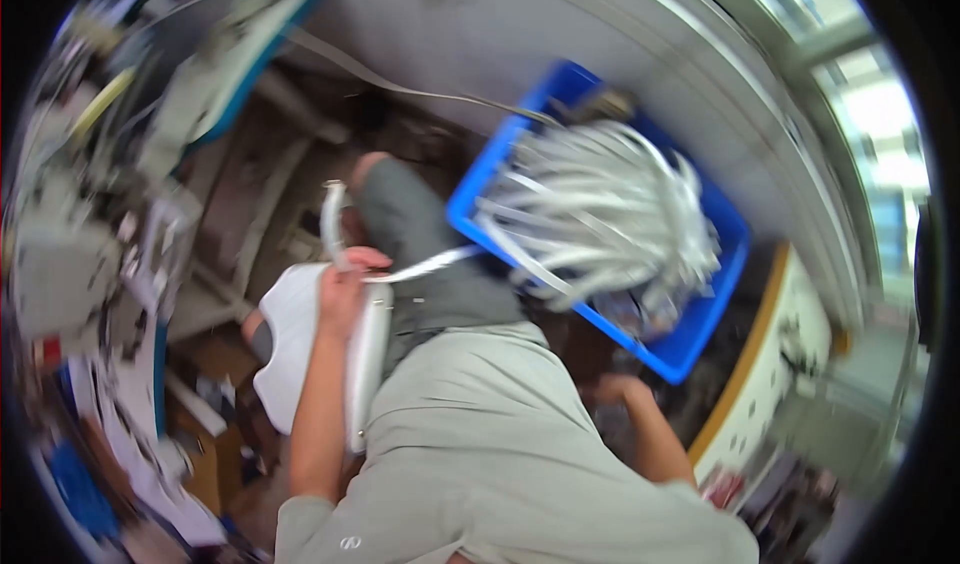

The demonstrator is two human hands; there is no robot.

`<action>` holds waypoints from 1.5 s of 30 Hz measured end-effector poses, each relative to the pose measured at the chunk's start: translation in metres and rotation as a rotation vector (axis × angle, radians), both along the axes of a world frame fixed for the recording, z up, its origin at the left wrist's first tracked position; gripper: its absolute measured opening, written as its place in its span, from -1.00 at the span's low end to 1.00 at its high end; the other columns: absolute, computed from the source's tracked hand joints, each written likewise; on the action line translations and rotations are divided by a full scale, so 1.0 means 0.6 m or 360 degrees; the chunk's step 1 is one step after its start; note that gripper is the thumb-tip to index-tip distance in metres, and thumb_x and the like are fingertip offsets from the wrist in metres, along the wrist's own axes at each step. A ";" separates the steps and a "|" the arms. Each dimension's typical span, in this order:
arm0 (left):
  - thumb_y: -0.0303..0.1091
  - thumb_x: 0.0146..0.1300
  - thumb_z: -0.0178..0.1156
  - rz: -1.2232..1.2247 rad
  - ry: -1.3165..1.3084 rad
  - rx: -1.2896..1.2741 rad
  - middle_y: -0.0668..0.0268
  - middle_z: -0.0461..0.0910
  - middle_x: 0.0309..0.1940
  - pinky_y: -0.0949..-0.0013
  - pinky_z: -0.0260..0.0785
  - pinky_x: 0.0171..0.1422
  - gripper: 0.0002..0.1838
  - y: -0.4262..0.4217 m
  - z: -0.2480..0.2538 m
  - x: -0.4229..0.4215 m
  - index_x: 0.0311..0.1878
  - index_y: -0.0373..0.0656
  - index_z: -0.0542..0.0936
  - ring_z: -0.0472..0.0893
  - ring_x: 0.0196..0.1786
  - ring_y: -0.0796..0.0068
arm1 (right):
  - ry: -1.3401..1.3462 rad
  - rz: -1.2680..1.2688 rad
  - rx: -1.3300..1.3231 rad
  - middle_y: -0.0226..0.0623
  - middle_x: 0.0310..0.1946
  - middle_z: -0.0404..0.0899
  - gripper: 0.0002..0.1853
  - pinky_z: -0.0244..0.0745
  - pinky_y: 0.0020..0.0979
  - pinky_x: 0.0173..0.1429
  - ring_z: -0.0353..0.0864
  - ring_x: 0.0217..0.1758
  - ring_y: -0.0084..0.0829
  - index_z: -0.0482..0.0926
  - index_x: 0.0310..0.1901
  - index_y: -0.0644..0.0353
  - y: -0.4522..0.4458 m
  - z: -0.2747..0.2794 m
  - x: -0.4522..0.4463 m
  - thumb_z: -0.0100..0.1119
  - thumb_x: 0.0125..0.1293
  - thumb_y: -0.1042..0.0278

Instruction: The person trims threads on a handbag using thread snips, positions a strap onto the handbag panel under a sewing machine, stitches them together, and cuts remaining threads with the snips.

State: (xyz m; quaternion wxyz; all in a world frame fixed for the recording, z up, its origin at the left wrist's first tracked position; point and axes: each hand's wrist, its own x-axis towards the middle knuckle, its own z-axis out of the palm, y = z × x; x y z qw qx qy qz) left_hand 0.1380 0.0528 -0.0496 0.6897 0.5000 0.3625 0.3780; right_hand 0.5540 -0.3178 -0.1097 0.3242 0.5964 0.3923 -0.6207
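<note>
My left hand [347,289] is closed on a white strap [430,264], over the top edge of a white bag-like piece [295,349] lying against my left leg. One end of the strap stands up past my fingers with a small metal fitting at its tip. Its other end stretches right towards the blue bin [655,366]. Inside the bin lies a large heap of white straps [600,204]. My right hand [615,389] is low beside the bin's near edge, smeared by motion, and its fingers cannot be made out.
On the left stands a work table [215,84] with a blue edge and cluttered items. A cardboard box [215,469] sits on the floor below. To the right is a white cabinet-like panel [765,364] with a wooden edge, near the windows [880,114].
</note>
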 end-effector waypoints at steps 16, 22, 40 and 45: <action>0.21 0.45 0.31 -0.0243 -0.0900 0.0220 0.18 0.25 0.59 0.14 0.05 0.70 -0.02 0.022 0.116 -0.052 0.69 -0.12 0.11 0.22 0.65 0.30 | 0.1435 -0.0362 0.1258 -0.41 -0.32 0.68 -0.58 0.35 -0.55 -0.37 0.56 -0.38 -0.70 0.49 0.42 0.21 0.642 0.417 -0.381 0.11 0.65 0.26; -0.23 0.66 0.11 -0.0892 -0.0313 0.0265 0.20 0.64 0.21 0.18 0.35 0.50 -0.65 0.008 0.106 -0.008 0.34 -0.21 0.55 0.55 0.38 0.32 | 0.1668 -0.0844 0.1675 -0.44 -0.48 0.56 -0.45 0.17 -0.60 -0.47 0.35 -0.55 -0.69 0.24 0.62 0.11 0.829 0.493 -0.508 -0.04 0.68 0.26; -0.09 0.42 0.42 0.1260 0.1092 0.0444 0.11 0.08 0.70 0.15 0.05 0.71 0.07 0.205 0.079 -0.087 0.76 -0.01 -0.10 0.10 0.70 0.09 | 0.2219 -0.0917 0.0901 -0.47 -0.47 0.44 -0.82 0.25 -0.50 -0.48 0.33 -0.52 -0.58 0.45 -0.08 0.03 1.250 0.483 -0.695 0.26 0.56 0.22; -0.08 0.49 0.32 0.1035 0.0646 0.0536 0.12 0.16 0.65 0.16 -0.07 0.75 -0.05 0.259 0.098 -0.091 0.72 -0.05 -0.03 0.09 0.71 0.15 | 0.2343 -0.0981 0.0828 -0.49 -0.45 0.45 -0.83 0.16 -0.57 -0.53 0.32 -0.52 -0.65 0.44 -0.10 -0.01 1.237 0.489 -0.692 0.27 0.55 0.24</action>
